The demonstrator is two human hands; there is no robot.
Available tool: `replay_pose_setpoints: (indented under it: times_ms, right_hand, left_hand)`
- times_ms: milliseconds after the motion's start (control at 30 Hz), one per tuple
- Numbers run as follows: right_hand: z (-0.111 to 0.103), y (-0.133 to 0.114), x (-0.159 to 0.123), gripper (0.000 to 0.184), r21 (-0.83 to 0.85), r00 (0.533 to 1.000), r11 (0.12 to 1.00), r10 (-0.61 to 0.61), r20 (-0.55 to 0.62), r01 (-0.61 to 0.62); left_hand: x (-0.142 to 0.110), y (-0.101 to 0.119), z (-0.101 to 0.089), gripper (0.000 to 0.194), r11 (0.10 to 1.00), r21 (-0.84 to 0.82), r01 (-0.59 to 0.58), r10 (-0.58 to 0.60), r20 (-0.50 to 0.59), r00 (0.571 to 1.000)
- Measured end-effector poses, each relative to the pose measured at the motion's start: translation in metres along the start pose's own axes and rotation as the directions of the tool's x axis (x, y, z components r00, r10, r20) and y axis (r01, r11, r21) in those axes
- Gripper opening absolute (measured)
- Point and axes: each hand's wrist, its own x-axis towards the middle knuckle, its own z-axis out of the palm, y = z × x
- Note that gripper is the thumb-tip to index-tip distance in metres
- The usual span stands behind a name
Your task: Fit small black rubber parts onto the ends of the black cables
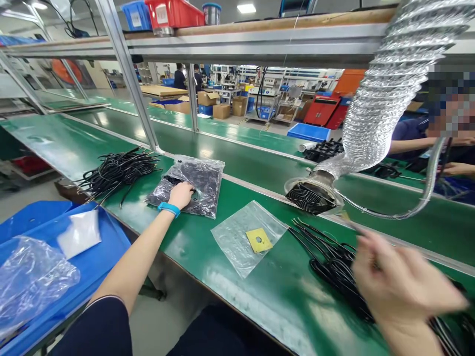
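I see my left hand (pixel 180 194) resting on a clear bag (pixel 193 185) filled with black parts; the fingers are curled down onto the plastic, and I cannot tell whether they pinch it. That bag lies on the green bench (pixel 208 267), just right of a loose cable pile (pixel 117 172). One flat empty bag (pixel 237 237) lies nearer me, with one yellow tag (pixel 259 240) on it. My right hand (pixel 401 284) is blurred, fingers spread wide, over a second cable bunch (pixel 334 264); I cannot tell whether it grips any. The blue bin (pixel 104 242) at left contains two items: one crumpled clear bag (pixel 31 279) and one white pouch (pixel 79 232). One extraction fan (pixel 310 197) on a foil hose (pixel 389 84) sits beyond the bunch. A co-worker's arm (pixel 411 145) shows at right.
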Motion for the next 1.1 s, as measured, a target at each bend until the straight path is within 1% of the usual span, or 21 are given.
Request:
replay_pose_setpoints:
  times_ms: [33,100,133,167,233,300,400,500,600,667,700,733,800,833,867,900,933,967,1000,1033,1100]
  right_hand:
    - [0.006,-0.019,0.004,0.017,0.062,1.0,0.998,-0.012,0.023,0.01]
    - [0.018,-0.055,0.0,0.016,0.219,0.982,0.974,0.016,0.189,-0.058]
    - [0.024,-0.07,-0.007,0.016,0.316,0.972,0.945,0.004,0.237,-0.081]
    - [0.028,-0.082,-0.016,0.014,0.415,0.952,0.898,0.012,0.306,-0.145]
    - [0.034,-0.099,-0.034,0.014,0.518,0.92,0.813,0.052,0.389,-0.265]
    - [0.035,-0.106,-0.047,0.014,0.555,0.892,0.759,0.076,0.446,-0.342]
    - [0.032,-0.107,-0.056,0.013,0.575,0.866,0.725,0.058,0.497,-0.378]
    - [0.029,-0.106,-0.058,0.015,0.585,0.856,0.727,0.007,0.518,-0.359]
    - [0.028,-0.107,-0.06,0.019,0.573,0.854,0.758,-0.04,0.519,-0.312]
    - [0.029,-0.108,-0.06,0.024,0.568,0.856,0.779,-0.081,0.511,-0.266]
    - [0.03,-0.108,-0.061,0.026,0.566,0.857,0.787,-0.096,0.507,-0.247]
    - [0.03,-0.108,-0.061,0.028,0.561,0.856,0.793,-0.103,0.506,-0.236]
    - [0.031,-0.108,-0.061,0.027,0.541,0.855,0.802,-0.078,0.513,-0.252]
    - [0.032,-0.107,-0.06,0.024,0.533,0.854,0.799,-0.048,0.518,-0.278]
    - [0.032,-0.107,-0.06,0.021,0.528,0.853,0.789,-0.011,0.522,-0.313]
    - [0.032,-0.106,-0.059,0.017,0.531,0.852,0.77,0.031,0.523,-0.354]
    - [0.032,-0.106,-0.058,0.013,0.541,0.851,0.742,0.078,0.519,-0.397]
    - [0.031,-0.105,-0.057,0.01,0.554,0.849,0.707,0.128,0.512,-0.44]
    - [0.03,-0.104,-0.055,0.009,0.57,0.846,0.667,0.179,0.502,-0.479]
    - [0.03,-0.104,-0.053,0.009,0.58,0.837,0.628,0.234,0.495,-0.519]
    - [0.029,-0.103,-0.05,0.011,0.585,0.802,0.554,0.334,0.496,-0.592]
  left_hand:
    - [0.003,-0.001,0.002,0.028,1.0,-0.013,-0.027,0.027,-0.001,1.0]
    - [0.005,-0.001,0.004,0.027,0.997,-0.032,-0.071,0.071,-0.009,0.997]
    - [0.005,0.0,0.004,0.026,0.995,-0.038,-0.089,0.089,-0.016,0.996]
    - [0.005,0.001,0.004,0.026,0.994,-0.043,-0.105,0.104,-0.024,0.994]
    - [0.003,0.001,0.005,0.028,0.99,-0.053,-0.127,0.125,-0.041,0.991]
    - [0.002,0.0,0.006,0.029,0.988,-0.069,-0.141,0.137,-0.054,0.989]
    - [0.001,0.0,0.006,0.023,0.988,-0.09,-0.127,0.122,-0.058,0.991]
    - [0.0,0.001,0.005,0.027,0.991,-0.089,-0.096,0.09,-0.059,0.994]
    - [-0.002,-0.001,0.004,0.034,0.996,-0.041,-0.078,0.075,-0.08,0.994]
    - [-0.007,-0.002,-0.001,0.033,0.998,0.008,-0.067,0.067,-0.165,0.984]
    - [-0.01,-0.002,-0.005,0.032,0.998,0.015,-0.069,0.07,-0.258,0.964]
    - [-0.014,0.001,-0.01,0.031,0.996,-0.009,-0.086,0.077,-0.371,0.925]
    - [-0.023,0.013,-0.024,0.03,0.962,-0.18,-0.205,0.063,-0.585,0.809]
    - [-0.028,0.025,-0.031,0.029,0.891,-0.339,-0.303,0.025,-0.628,0.778]
    - [-0.033,0.039,-0.038,0.028,0.759,-0.519,-0.393,-0.005,-0.608,0.794]
    - [-0.038,0.055,-0.043,0.031,0.57,-0.696,-0.438,-0.005,-0.536,0.844]
    - [-0.041,0.074,-0.047,0.037,0.372,-0.84,-0.395,0.035,-0.413,0.91]
    - [-0.045,0.093,-0.049,0.044,0.17,-0.951,-0.258,0.101,-0.244,0.965]
    - [-0.047,0.113,-0.048,0.05,0.028,-0.995,-0.094,0.206,-0.087,0.975]
    - [-0.049,0.132,-0.047,0.051,-0.076,-0.996,0.036,0.276,0.013,0.961]
    - [-0.051,0.167,-0.04,0.048,-0.25,-0.928,0.275,0.432,0.147,0.89]
